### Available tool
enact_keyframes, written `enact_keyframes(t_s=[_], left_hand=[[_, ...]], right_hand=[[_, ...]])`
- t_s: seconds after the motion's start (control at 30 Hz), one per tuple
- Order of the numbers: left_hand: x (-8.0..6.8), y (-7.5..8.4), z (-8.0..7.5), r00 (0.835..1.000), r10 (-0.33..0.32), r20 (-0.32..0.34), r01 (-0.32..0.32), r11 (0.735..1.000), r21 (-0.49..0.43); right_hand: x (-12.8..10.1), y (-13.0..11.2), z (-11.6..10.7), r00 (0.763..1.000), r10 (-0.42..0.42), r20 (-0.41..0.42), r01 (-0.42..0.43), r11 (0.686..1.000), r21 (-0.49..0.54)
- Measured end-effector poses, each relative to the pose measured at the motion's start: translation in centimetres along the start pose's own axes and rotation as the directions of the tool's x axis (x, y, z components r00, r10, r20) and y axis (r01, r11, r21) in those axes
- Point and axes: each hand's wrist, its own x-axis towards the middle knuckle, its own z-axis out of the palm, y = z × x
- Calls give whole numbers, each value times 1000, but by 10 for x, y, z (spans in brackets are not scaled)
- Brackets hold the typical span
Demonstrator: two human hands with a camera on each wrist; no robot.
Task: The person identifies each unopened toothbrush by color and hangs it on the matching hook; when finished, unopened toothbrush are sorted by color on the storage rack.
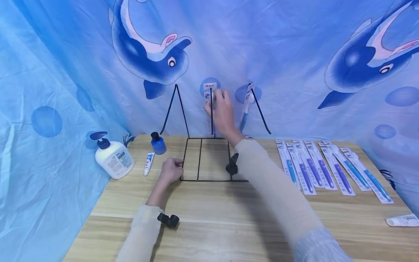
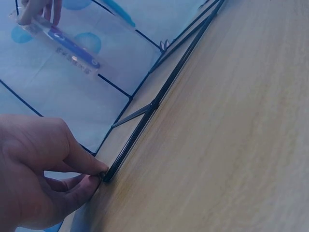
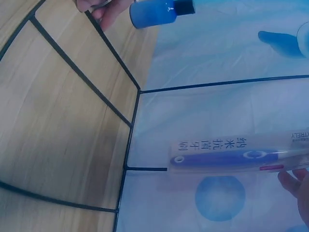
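Note:
A black wire display rack (image 1: 214,181) stands on the wooden table, its upright prongs against the blue curtain. At its front left, my left hand (image 1: 171,170) pinches the base wire between thumb and fingers, seen close in the left wrist view. My right hand (image 1: 223,112) is raised at the middle prong and grips a packaged toothbrush (image 3: 217,158) with a purple handle. Its white card top (image 1: 208,87) is up at the prong's top, partly behind the wire. Another packaged toothbrush (image 1: 244,111), blue, hangs tilted on the right prong.
Several packaged toothbrushes (image 1: 307,171) lie in a row on the right of the table (image 1: 209,225). A white tube (image 1: 403,220) lies at the right edge. On the left are a pump bottle (image 1: 115,160), a toothpaste tube (image 1: 148,163) and a small blue bottle (image 1: 158,145).

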Motion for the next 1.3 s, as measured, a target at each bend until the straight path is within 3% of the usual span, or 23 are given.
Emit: enact_keyframes(t_s=[0.37, 0.7, 1.03, 1.3], left_hand=[[1, 8, 5, 1000, 23, 11, -23, 1000, -11], [2, 5, 7, 1000, 19, 8, -18, 1000, -11], [-1, 2, 1, 1000, 9, 4, -9, 1000, -6], [-1, -1, 1, 1000, -1, 8, 1, 1000, -12]], right_hand=[[2, 5, -7, 999, 46, -18, -46, 999, 11], [-4, 9, -11, 998, 51, -26, -52, 999, -15], [-42, 29, -22, 1000, -7, 28, 9, 997, -73], [-80, 64, -58, 992, -124, 3, 124, 986, -111]])
